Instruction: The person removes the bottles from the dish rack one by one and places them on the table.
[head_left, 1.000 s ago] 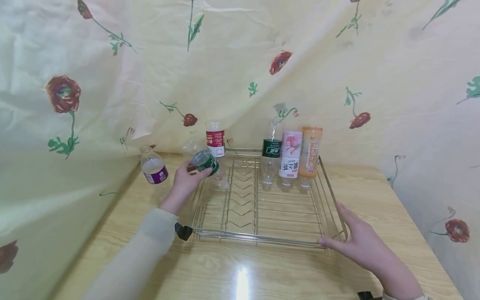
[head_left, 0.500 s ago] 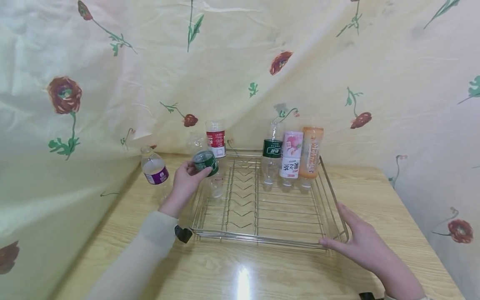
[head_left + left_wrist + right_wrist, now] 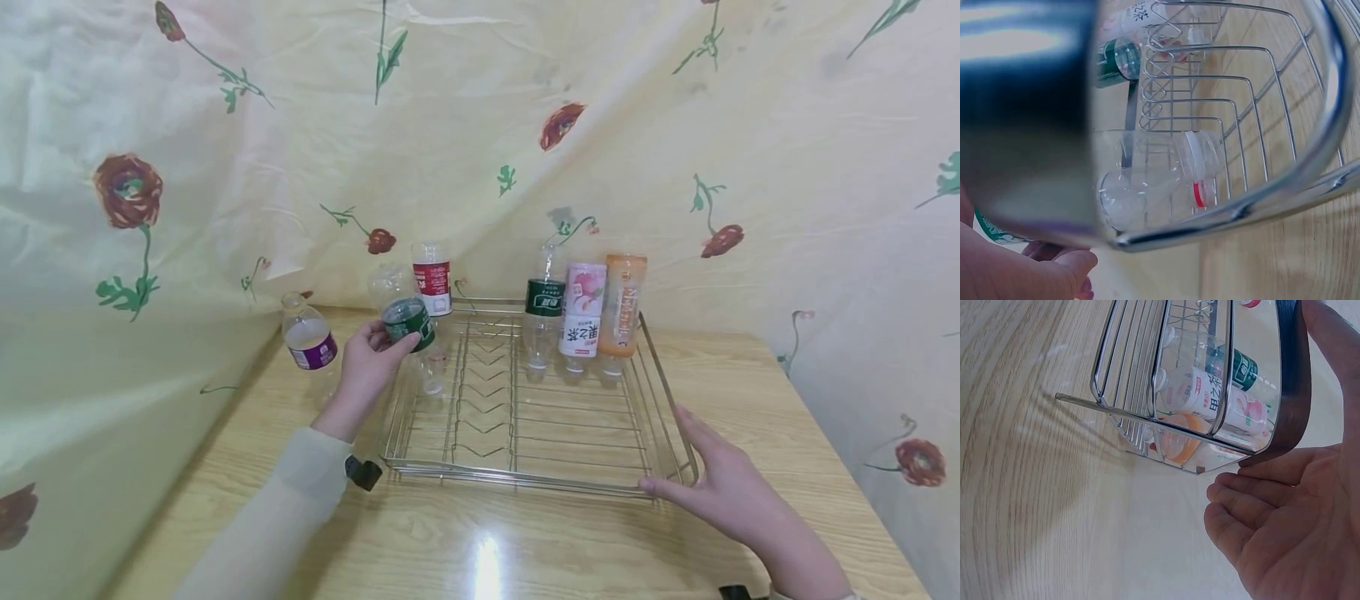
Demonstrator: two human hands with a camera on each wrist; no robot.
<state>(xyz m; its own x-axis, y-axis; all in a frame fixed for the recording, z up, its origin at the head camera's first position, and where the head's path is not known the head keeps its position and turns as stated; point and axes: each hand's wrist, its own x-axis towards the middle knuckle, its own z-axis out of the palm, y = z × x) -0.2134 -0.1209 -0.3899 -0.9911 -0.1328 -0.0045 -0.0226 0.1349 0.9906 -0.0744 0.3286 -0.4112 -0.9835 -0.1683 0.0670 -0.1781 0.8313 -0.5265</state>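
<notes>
My left hand grips a clear plastic bottle with a green label, upside down and tilted over the rack's left side. Just behind it, a red-labelled bottle stands upside down at the back left of the wire dish rack. My right hand rests at the rack's front right corner, its thumb on the front rim. In the right wrist view its fingers lie fairly straight beside the metal. The left wrist view shows only part of the left hand; the bottle there is mostly hidden.
Inverted at the rack's back right are a green-labelled bottle, a pink-and-white bottle and an orange bottle. A purple-labelled bottle stands left of the rack on the wooden table. Flowered cloth hangs behind.
The held green-labelled bottle has shifted very slightly left and tilts a little differently in my left hand. My right hand stays at the rack corner.
</notes>
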